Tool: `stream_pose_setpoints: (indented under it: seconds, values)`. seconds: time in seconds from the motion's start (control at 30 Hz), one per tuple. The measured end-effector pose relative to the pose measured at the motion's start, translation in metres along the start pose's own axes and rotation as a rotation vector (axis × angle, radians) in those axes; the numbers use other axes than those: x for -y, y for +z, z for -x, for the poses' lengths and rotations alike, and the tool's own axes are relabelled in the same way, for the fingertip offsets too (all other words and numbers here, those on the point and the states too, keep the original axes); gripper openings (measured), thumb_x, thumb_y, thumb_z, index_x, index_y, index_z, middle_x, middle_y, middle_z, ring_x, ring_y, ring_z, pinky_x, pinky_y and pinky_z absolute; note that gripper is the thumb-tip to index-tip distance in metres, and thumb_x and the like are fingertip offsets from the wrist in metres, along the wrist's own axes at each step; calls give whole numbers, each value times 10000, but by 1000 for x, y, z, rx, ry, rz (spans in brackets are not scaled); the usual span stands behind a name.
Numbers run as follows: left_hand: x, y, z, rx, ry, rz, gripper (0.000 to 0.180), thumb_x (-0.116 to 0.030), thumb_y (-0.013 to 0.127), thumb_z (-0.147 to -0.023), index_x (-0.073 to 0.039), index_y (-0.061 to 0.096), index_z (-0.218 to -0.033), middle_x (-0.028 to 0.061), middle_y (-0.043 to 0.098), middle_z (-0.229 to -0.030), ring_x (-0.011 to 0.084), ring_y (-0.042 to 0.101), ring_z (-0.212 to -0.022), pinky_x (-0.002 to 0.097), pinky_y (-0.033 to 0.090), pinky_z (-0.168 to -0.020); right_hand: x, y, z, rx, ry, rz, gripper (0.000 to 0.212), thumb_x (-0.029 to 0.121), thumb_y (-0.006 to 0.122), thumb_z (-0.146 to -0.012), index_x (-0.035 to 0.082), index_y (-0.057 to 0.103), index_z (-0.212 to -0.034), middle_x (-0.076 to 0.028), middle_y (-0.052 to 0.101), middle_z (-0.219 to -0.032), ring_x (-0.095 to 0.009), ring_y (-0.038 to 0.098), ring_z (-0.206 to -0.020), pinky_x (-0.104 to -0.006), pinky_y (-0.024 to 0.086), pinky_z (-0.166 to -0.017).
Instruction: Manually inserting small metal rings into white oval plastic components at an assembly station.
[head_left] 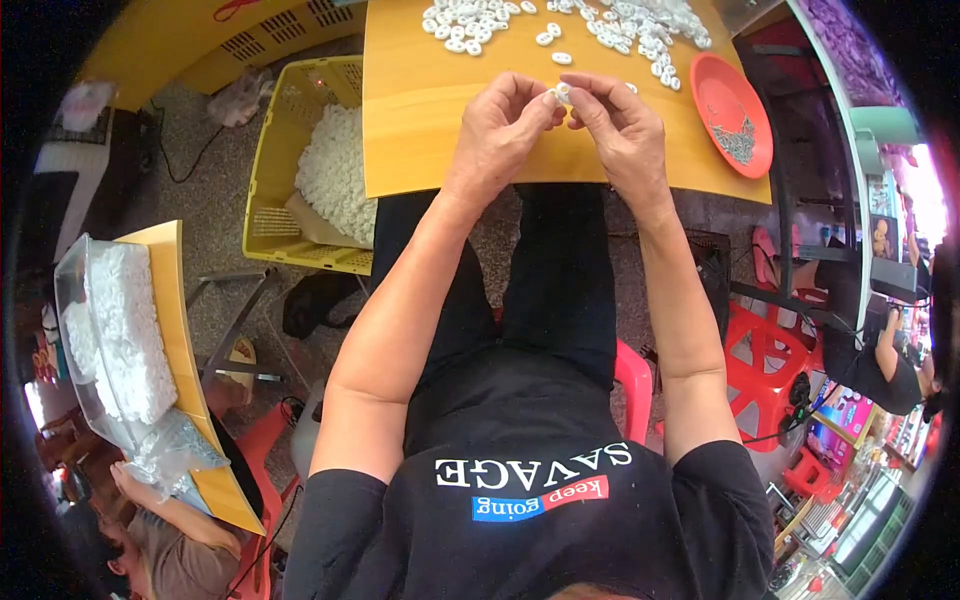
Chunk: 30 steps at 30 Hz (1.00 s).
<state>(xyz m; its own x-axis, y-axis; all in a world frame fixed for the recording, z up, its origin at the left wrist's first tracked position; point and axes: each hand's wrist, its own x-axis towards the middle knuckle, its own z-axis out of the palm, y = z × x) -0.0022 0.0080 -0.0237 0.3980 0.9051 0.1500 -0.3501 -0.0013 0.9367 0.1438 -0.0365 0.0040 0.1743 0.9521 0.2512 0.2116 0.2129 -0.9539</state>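
Observation:
Both my hands meet over the near part of the yellow-brown table. My left hand pinches a small white plastic piece with holes between thumb and fingertips. From the other side, the thumb and fingers of my right hand grip the same piece, partly hiding it. Just beyond my fingers lies a loose white oval piece with two holes. Farther back are a pile of such pieces on the left and a larger pile on the right. A red oval plate holds small silvery metal parts.
Left of the table, a yellow plastic basket holds many small white pieces. Farther left, a clear box of white pieces and a plastic bag lie near another person's hand. Red stools stand at right.

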Motion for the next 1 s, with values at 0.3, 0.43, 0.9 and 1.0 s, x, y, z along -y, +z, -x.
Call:
stream_pose_setpoints:
  seconds: [0.3, 0.43, 0.9, 1.0]
  values:
    - [2, -4, -2, 6, -19, 15, 179, -164, 625, -936, 11, 611, -975, 59, 656, -852, 111, 611, -779, 237, 492, -730, -10, 15, 4, -102, -142, 72, 174, 66, 654, -896, -6, 679, -1052, -34, 641, -934, -81, 600, -792, -210, 498, -713]
    - [4, -4, -5, -14, -3, 94, 196, -167, 637, -927, 23, 595, -953, 56, 641, -805, 106, 606, -748, 235, 500, -699, -12, 30, 3, -203, -98, -36, 163, 61, 651, -898, -14, 674, -1041, -39, 645, -912, -83, 599, -794, -210, 496, -719]
    - [-9, 3, 11, 107, 23, 200, 352, -289, 455, -1024, -11, 575, -1202, 63, 605, -1147, 122, 564, -992, 262, 455, -874, 19, 20, 14, -60, 232, -678, 390, 88, 609, -931, 10, 486, -1293, -47, 656, -944, -111, 615, -790, -272, 524, -782]
    - [-13, 3, 17, 171, -11, 227, 361, -290, 440, -1029, -2, 574, -1198, 71, 600, -1169, 129, 551, -1042, 270, 437, -912, 25, 25, 17, -29, 230, -766, 481, 83, 633, -915, -13, 397, -1323, -101, 655, -992, -131, 637, -826, -265, 544, -767]
